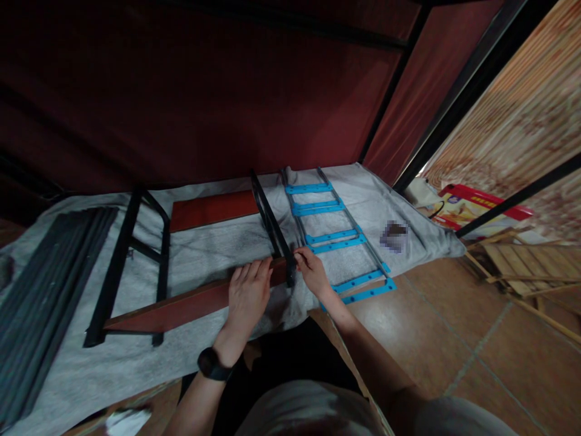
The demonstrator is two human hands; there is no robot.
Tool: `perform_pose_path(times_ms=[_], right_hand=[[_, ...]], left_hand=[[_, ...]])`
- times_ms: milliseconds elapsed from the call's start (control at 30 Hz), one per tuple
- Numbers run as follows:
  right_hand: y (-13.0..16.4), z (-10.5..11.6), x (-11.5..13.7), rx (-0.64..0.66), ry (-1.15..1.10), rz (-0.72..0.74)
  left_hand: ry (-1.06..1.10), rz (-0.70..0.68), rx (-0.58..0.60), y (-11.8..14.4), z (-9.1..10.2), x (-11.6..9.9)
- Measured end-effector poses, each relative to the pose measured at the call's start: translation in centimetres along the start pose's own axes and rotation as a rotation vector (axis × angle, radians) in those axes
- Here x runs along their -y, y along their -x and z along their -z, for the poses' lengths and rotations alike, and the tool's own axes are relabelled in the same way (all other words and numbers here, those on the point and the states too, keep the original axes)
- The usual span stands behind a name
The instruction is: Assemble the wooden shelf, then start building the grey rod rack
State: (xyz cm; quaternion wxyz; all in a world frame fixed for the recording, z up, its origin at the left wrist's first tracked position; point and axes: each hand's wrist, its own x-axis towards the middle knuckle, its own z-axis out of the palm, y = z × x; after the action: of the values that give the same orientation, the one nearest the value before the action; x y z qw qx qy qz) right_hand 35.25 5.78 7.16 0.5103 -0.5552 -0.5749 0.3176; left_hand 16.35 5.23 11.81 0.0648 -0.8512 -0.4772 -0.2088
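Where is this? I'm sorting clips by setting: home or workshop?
Probably a home room used for putting furniture together: tiled floor, a grey blanket spread under loose metal frames and blue brackets, dark red curtains behind.

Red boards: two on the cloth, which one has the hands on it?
The near red board, running along the front edge of the grey cloth. The left hand lies flat on it; the right hand is at its end. The far red board is untouched.

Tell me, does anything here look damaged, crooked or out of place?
Nothing stands out. The left hand lies flat on a red panel; the right hand pinches a black frame bar. The blue brackets lie orderly on the grey cloth.
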Motion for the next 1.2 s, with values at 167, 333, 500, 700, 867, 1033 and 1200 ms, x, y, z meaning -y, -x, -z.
perform_pose_path(times_ms=[167,333,500,700,867,1033,1200], right_hand=[[-0.3,-0.1,0.2,0.007,0.047,-0.022],[-0.4,-0.1,0.8,0.002,0.012,-0.062],[0.3,-0.1,0.9,-0.018,-0.028,-0.067],[0.4,0.1,0.0,-0.014,-0.14,-0.022],[-0.3,0.2,-0.2,0.042,-0.041,0.002],[-0.6,0.4,0.1,0.068,0.02,-0.022],[-0.8,0.4,0.6,0.073,0.025,-0.055]], left_hand=[[0.009,0.0,-0.001,0.0,0.0,0.0],[0.003,0.001,-0.007,0.1,-0.1,0.0],[0.009,-0.003,0.0,0.1,0.0,0.0],[0.003,-0.001,0.004,0.1,0.0,0.0],[0.004,0.004,-0.002,0.1,-0.1,0.0],[0.006,0.001,-0.011,0.1,-0.2,0.1],[0.004,-0.001,-0.009,0.1,-0.2,0.0]])
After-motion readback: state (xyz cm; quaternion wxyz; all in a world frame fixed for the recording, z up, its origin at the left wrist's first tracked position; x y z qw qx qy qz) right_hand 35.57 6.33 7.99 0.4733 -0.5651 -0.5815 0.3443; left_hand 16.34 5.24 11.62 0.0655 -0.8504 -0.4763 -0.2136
